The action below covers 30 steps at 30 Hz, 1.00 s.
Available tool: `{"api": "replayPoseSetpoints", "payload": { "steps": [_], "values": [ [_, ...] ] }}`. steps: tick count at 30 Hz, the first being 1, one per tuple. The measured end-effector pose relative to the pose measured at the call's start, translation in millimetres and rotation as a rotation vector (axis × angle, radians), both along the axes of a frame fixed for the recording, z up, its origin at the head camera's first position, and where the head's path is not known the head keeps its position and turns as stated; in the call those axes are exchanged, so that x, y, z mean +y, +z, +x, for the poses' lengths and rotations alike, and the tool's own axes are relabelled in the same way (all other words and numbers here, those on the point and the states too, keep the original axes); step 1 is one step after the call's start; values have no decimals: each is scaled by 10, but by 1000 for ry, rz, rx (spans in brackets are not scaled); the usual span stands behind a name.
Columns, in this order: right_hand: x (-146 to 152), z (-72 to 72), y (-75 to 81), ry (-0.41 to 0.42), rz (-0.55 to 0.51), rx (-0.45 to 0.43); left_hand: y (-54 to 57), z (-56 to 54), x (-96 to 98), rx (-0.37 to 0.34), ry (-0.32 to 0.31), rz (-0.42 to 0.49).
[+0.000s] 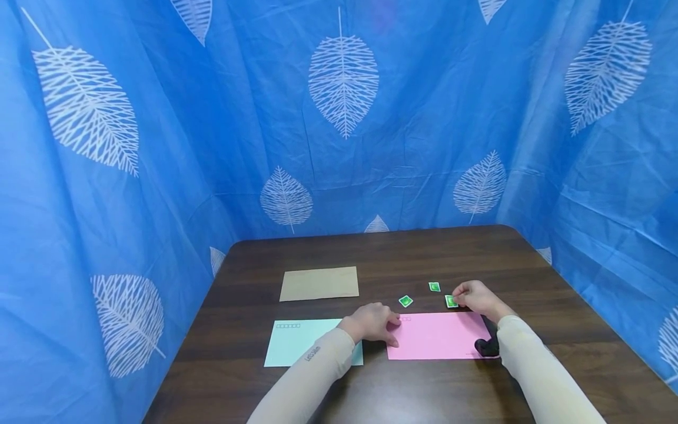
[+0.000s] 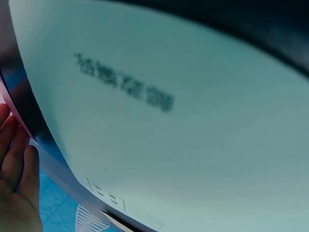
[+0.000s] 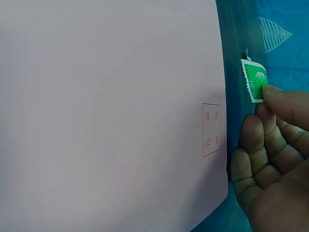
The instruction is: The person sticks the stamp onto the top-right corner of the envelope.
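Note:
A pink envelope [image 1: 439, 338] lies flat in front of me, with my left hand [image 1: 371, 323] resting its fingertips at the left edge. In the left wrist view the fingers [image 2: 14, 159] of that hand look fairly straight. Just beyond the envelope's far right edge, my right hand [image 1: 479, 299] pinches a green postage stamp [image 3: 253, 82] with a white perforated border between thumb and forefinger. Two more green stamps lie past the envelope, one nearer the left [image 1: 405, 301] and another stamp [image 1: 434, 287] farther back. The pink envelope's printed box shows in the right wrist view.
Left of the pink envelope lies a mint-green envelope [image 1: 304, 341], partly under my left forearm. A tan envelope [image 1: 319, 284] sits behind it on the dark wooden table [image 1: 381, 259]. Blue leaf-patterned curtains [image 1: 238, 118] hang around the table's back and sides.

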State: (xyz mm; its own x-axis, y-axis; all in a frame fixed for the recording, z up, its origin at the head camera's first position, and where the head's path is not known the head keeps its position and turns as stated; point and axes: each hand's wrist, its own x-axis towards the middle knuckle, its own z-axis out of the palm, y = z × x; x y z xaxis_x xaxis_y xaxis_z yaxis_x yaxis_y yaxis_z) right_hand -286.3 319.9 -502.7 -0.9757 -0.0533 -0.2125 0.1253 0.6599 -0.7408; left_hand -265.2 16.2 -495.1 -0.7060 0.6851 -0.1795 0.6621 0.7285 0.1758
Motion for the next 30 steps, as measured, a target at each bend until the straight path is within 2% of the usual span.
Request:
{"api": "replayPoseSetpoints", "payload": {
  "steps": [21,30],
  "values": [
    [-7,62,31,-2,0,4,43,9,-15,-22,2,37],
    [-1,68,1,-6,-6,2,22,9,-13,-29,10,41]
  ]
}}
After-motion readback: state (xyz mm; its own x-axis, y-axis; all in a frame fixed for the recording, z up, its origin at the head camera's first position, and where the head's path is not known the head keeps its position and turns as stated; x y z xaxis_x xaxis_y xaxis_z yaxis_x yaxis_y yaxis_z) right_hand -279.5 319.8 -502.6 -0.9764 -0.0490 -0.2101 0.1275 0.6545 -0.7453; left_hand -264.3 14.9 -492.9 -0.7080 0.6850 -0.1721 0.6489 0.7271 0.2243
